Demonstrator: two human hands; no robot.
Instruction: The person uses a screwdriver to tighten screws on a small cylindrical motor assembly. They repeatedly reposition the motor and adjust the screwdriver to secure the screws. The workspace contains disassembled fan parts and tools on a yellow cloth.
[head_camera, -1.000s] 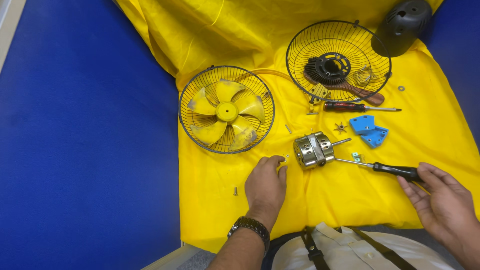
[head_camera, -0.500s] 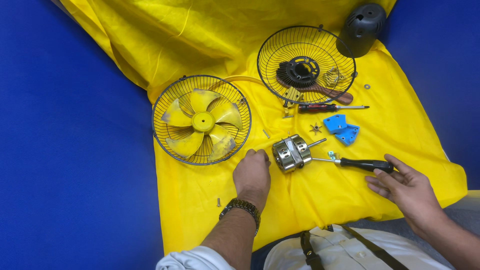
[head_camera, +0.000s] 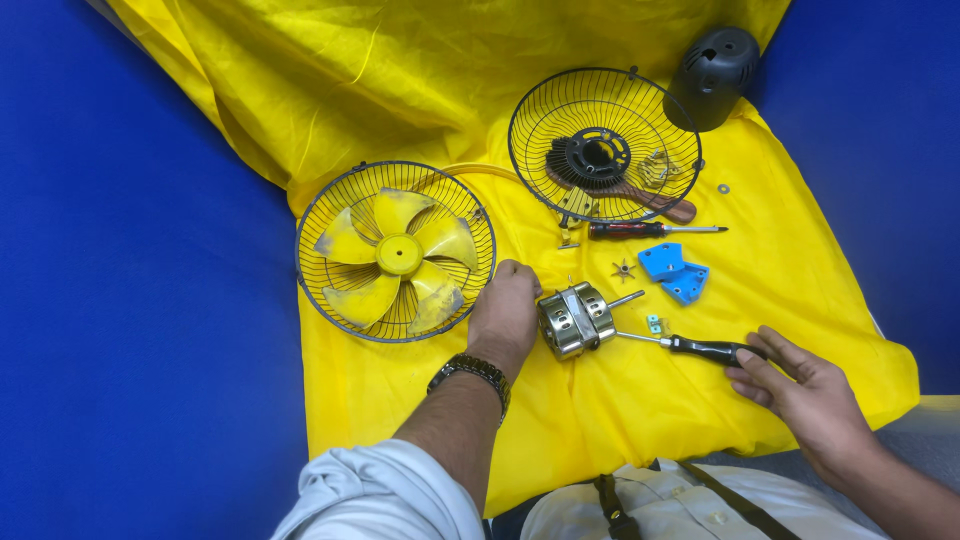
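While your left hand (head_camera: 505, 312) sits knuckles-up on the yellow sheet (head_camera: 400, 90), its fingers are curled down and bunched together right at the 9 o'clock side of the motor (head_camera: 575, 320), looks like it's steadying it so it doesn't roll. Can't tell if the fingertips actually pinch anything, they're tucked under.

Your right hand (head_camera: 805, 395) is down at 4 o'clock from the motor, fingers loosely spread, tips just touching the black handle of the screwdriver (head_camera: 690, 347). That screwdriver lies flat with its tip pointing at the motor, so it's handy rather than gripped.

The motor itself is near the middle of the sheet: a small silvery metal drum lying on its side, slotted housing, a thin shaft poking out toward 2 o'clock.

Everything else is parked out of the way. Guard with the yellow blade (head_camera: 397, 252) is at 9 o'clock, the other wire guard (head_camera: 604, 145) at 12, the black rear cover (head_camera: 713, 75) at 1. A second, red-handled screwdriver (head_camera: 650, 230) and blue plastic pieces (head_camera: 675, 272) sit just above the motor.
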